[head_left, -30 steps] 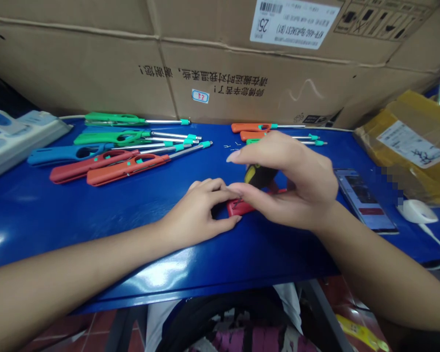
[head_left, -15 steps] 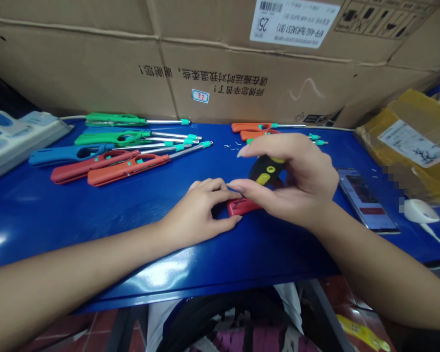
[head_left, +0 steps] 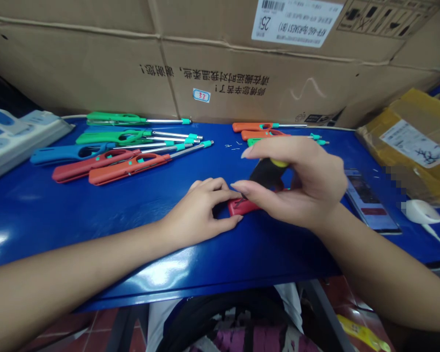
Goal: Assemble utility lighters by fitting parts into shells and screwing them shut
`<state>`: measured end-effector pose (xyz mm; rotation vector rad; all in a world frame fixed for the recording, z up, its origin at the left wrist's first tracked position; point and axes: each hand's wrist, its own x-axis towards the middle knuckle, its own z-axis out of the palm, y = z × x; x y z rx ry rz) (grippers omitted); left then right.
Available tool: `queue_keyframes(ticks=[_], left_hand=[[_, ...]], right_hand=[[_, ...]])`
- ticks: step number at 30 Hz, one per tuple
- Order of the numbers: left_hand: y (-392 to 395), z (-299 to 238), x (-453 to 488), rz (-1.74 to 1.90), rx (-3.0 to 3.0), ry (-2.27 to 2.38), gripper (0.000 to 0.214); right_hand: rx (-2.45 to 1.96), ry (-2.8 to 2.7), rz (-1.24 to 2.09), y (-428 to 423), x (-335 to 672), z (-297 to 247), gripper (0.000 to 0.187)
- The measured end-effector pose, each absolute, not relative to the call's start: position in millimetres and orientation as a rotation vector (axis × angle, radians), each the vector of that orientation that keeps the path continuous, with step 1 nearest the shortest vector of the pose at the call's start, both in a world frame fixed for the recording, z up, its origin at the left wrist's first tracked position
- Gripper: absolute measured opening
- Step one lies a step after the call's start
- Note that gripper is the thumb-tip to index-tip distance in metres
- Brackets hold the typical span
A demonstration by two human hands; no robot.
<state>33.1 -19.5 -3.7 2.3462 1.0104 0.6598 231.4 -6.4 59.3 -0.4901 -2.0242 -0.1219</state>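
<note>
A red lighter body (head_left: 241, 207) lies flat on the blue table (head_left: 95, 215). My left hand (head_left: 201, 208) rests on the table with its fingers curled against the lighter's left end, pinning it down. My right hand (head_left: 300, 181) is closed round a black and yellow screwdriver handle (head_left: 266, 173). The tool's thin tip meets the red body just under my right thumb. My right palm hides the rest of the lighter.
Several long lighters (head_left: 121, 146) in green, blue, red and orange lie at the back left; three more lighters (head_left: 264, 133) lie at the back centre, with tiny screws (head_left: 232, 145) beside them. A phone (head_left: 370, 200), a white mouse (head_left: 421, 211) and a yellow parcel (head_left: 410, 142) lie right. Cardboard boxes (head_left: 220, 58) wall the back.
My right hand has turned the screwdriver handle between its fingers and shifted slightly to the right. My left hand and the red lighter have stayed put.
</note>
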Motion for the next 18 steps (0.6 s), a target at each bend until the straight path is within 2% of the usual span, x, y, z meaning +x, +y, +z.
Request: queue_keyframes(ticks=[2,5,7,14,16,18], left_hand=[[-19.5,-3.1,32.9,0.654,2.359,1.017,0.030],[-19.5,-3.3,32.8,0.661,2.361,1.021,0.032],[-19.6,-4.0,33.0,0.663,2.366,1.025,0.030],[-20.3,-3.4,33.3,0.694,2.359,1.053,0.021],[-20.3,-3.2,33.3,0.684,2.367,1.037,0.024],[-20.2,-3.2,33.4,0.684,2.384,1.014,0.026]], right_hand=[[-0.511,-2.068,-0.049,-4.9,233.2,59.1,0.025],[-0.467,-2.120,0.197,-3.3,235.0,58.4,0.038],[-0.402,-2.100,0.255,-2.3,234.8,58.2,0.038],[-0.369,-2.118,-0.112,-3.3,234.7,63.8,0.032],[-0.355,-2.154,-0.061,-5.8,235.8,65.1,0.031],[-0.346,-2.188,0.063,-8.0,236.1,65.3,0.038]])
